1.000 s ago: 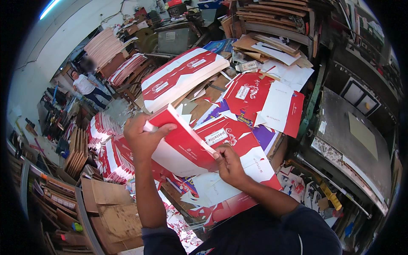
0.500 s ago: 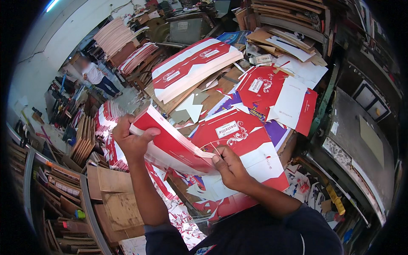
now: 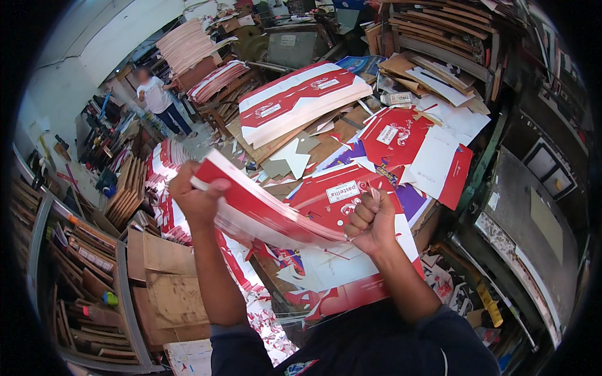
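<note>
My left hand grips the upper left end of a thick stack of red-and-white printed cardboard sheets, thumb on the red face. The stack is tilted over the table, bowed and blurred along its lower right part. My right hand is closed in a fist at the stack's lower right end, with thin scrap strips poking out above the fingers. The fist hides whether it also grips the stack. Below lie a red printed sheet and white-and-red sheets.
A tall pile of red-and-white sheets lies on the table's far side. Purple sheets and cut scraps surround it. To the right stands a grey metal machine, to the left a shelf of boards. A person stands far left.
My right hand has risen and moved right, going from a pinch at the stack's corner to a fist. The stack's right end has swung right and blurs. My left hand keeps its hold.
</note>
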Demonstrator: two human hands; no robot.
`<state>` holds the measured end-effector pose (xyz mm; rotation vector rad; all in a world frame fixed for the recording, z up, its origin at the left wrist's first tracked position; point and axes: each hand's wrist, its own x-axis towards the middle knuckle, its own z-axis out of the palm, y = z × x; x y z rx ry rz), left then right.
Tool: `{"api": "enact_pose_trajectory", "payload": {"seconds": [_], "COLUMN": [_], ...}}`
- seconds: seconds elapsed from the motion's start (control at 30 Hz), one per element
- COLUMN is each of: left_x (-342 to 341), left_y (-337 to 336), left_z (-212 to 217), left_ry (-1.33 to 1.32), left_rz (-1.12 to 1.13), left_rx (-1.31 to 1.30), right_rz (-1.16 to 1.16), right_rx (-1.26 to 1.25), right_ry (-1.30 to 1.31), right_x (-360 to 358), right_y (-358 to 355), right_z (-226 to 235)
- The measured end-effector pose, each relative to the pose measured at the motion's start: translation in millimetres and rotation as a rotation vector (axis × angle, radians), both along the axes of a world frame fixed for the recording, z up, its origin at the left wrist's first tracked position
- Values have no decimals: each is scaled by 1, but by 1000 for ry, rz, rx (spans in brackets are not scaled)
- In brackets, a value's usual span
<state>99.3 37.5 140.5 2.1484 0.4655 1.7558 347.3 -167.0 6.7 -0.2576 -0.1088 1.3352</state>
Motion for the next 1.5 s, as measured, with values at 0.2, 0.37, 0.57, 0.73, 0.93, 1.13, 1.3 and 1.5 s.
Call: {"api": "enact_pose_trajectory", "payload": {"seconds": [0.2,0.37,0.57,0.73,0.93,1.13,1.3,1.5], "left_x": [-78,-112,-73,-72,-44,-24,-24,-66], "left_y": [44,28,9,-12,-15,-25,-23,-12], "left_z": [17,64,115,101,64,58,56,66], "left_ry": [-289,-333,-299,-356,-295,-267,-311,-525], "left_rz": [276,480,551,494,298,283,272,346], "left_rx": [-50,-111,-113,-211,-334,-391,-400,-414], "right_rz": [-319,-253,579,-180,-376,-523,-376,-211], "right_rx": [-302,-144,278,151,349,119,121,218], "right_ry": [-69,-144,-1545,-1091,-782,-656,-298,-34], "right_x": [41,6,-168,-108,-74,-70,-66,-15], "right_y": [-19,-14,-20,16,40,39,44,42], "right_z": [-6,-14,-5,20,83,77,83,57]}}
